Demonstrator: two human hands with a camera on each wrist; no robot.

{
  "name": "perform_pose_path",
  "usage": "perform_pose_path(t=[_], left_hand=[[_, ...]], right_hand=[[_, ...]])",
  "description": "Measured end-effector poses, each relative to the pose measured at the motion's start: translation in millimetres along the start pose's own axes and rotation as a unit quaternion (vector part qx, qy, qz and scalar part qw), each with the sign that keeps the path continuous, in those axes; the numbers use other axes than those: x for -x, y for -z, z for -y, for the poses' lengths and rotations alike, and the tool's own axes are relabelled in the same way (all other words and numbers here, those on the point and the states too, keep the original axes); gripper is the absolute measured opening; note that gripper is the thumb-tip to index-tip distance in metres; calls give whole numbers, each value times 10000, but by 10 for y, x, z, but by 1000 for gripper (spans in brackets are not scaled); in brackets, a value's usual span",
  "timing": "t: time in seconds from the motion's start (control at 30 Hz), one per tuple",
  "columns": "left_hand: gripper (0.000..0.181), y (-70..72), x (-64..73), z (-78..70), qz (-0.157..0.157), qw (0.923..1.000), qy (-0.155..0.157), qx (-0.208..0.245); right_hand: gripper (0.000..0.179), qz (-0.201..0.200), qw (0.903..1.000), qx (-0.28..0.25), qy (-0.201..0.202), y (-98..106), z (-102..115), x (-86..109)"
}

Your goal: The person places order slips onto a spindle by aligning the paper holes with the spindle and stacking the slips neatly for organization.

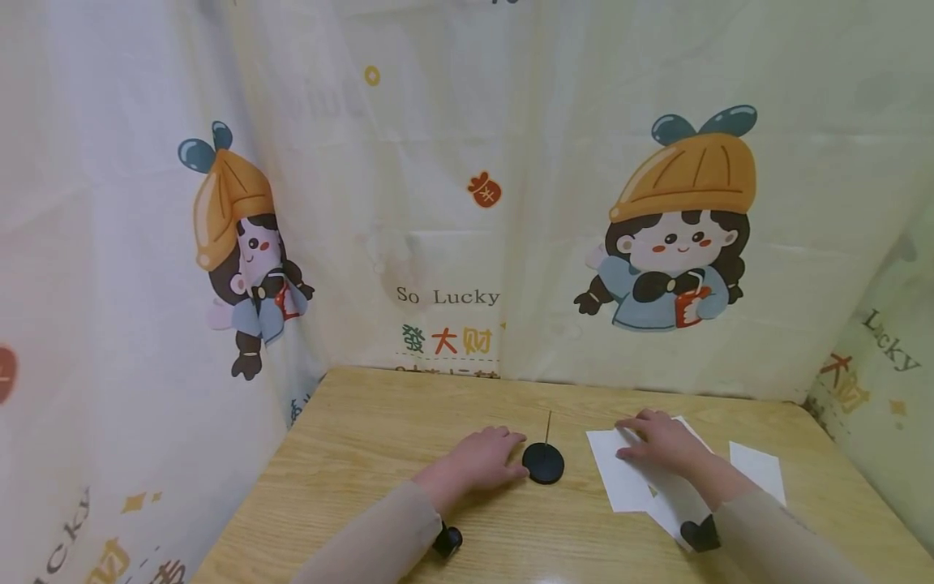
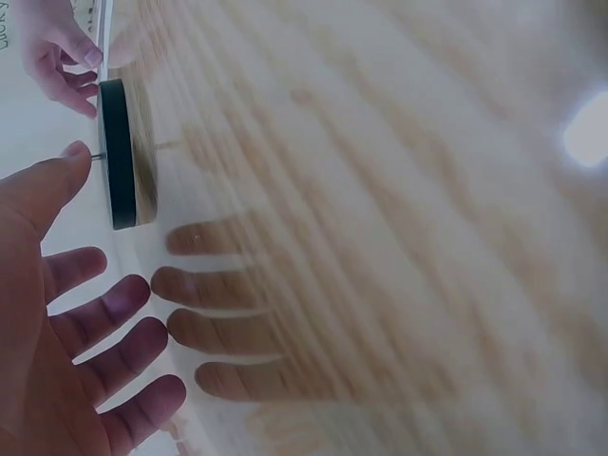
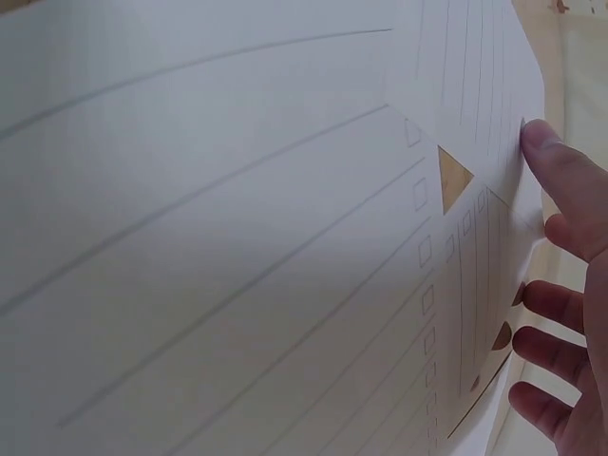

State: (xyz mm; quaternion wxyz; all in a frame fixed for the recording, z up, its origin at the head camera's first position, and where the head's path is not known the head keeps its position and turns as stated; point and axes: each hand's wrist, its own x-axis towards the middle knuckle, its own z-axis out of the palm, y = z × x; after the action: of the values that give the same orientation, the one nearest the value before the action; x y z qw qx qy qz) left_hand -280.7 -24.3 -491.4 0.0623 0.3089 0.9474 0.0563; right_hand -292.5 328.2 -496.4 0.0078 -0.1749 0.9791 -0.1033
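Observation:
A black round base with a thin upright spike (image 1: 543, 463) stands on the wooden table. Just left of it is my left hand (image 1: 483, 459), fingers spread and holding nothing; in the left wrist view the thumb (image 2: 68, 169) comes close to the spike, and I cannot tell if they touch. My right hand (image 1: 667, 444) is over several overlapping sheets of white paper (image 1: 609, 474), its fingers loosely extended. In the right wrist view the lined sheets (image 3: 237, 228) with small printed boxes lie under the fingertips, and the thumb (image 3: 556, 157) is at the paper's edge.
Another white sheet (image 1: 759, 470) lies to the right, partly behind the right forearm. The wooden table (image 1: 365, 438) spreads out to the left. A printed curtain (image 1: 438, 203) hangs along the table's back and sides.

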Motion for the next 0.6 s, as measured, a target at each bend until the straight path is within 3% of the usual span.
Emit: perform_pose_path(t=[0.3,0.6], left_hand=[[63,40,-61,-38,59,9999,52,133],[63,37,-144,-60,157,9998,65,81]], right_hand=[[56,-189,9997,7,148,20,20,16],[56,-64,9999,-97,13,3,-1,14]])
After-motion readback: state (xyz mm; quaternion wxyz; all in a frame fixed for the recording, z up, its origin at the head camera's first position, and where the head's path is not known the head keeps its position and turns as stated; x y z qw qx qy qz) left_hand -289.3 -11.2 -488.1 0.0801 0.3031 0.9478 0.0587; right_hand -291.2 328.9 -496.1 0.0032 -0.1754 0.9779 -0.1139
